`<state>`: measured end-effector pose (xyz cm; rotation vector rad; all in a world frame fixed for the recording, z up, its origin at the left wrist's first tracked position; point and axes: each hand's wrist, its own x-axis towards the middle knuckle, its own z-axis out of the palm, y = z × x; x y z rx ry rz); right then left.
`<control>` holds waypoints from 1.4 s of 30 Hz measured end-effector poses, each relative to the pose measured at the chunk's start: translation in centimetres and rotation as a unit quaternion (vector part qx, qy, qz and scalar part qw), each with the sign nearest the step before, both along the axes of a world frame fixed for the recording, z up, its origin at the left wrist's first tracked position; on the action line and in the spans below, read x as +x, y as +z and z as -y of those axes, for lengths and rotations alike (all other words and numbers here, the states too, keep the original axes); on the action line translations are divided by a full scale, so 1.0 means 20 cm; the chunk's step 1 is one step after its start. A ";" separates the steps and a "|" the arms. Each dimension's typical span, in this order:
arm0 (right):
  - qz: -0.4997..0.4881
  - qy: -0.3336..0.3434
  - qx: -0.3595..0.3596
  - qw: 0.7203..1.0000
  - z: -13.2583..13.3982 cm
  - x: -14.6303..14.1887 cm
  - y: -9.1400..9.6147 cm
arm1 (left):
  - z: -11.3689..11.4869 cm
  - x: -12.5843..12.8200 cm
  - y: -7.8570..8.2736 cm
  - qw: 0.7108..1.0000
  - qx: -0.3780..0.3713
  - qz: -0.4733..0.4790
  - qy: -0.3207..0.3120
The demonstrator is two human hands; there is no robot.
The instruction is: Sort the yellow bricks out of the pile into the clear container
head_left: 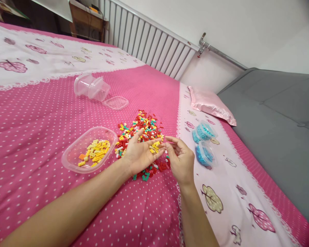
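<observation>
Left hand: ours (140, 153), palm up, fingers extended, yellow bricks (155, 147) lying loose across them.
Right hand: ours (180, 160), fingers curled towards the thumb beside the left fingertips; we cannot tell whether it grips a brick.
Brick pile: mixed red, yellow, green and white (144, 124), on the bed (134, 212); our left hand lies over it and blocks part from view.
Open tub: clear plastic (72, 156), left of the pile, yellow bricks and an orange one inside.
Clear containers: nested on their side (82, 85), beyond the open tub; a lid (116, 103) lies just beside them.
Blue-brick tubs: two (204, 132) (204, 155), close together, right of our right hand.
Pillow: pink (211, 104), near the grey headboard (275, 106).
Far side: white railing (149, 39).
</observation>
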<state>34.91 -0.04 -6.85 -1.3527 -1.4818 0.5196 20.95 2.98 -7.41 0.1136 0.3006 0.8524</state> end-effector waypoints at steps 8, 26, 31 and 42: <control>0.044 -0.024 -0.041 0.998 -0.03 0.05 -0.03 | -0.01 -0.01 0.04 0.992 0.017 -0.064 0.103; 0.429 -0.040 -0.256 0.865 -0.02 0.14 -0.04 | -0.03 -0.02 0.05 0.978 0.012 -0.082 0.193; 0.366 0.020 -0.228 0.902 -0.02 0.09 -0.03 | -0.03 -0.02 0.05 0.978 0.019 -0.080 0.190; 0.346 0.054 -0.248 0.903 -0.02 -0.01 -0.06 | -0.03 -0.02 0.04 0.979 0.019 -0.081 0.186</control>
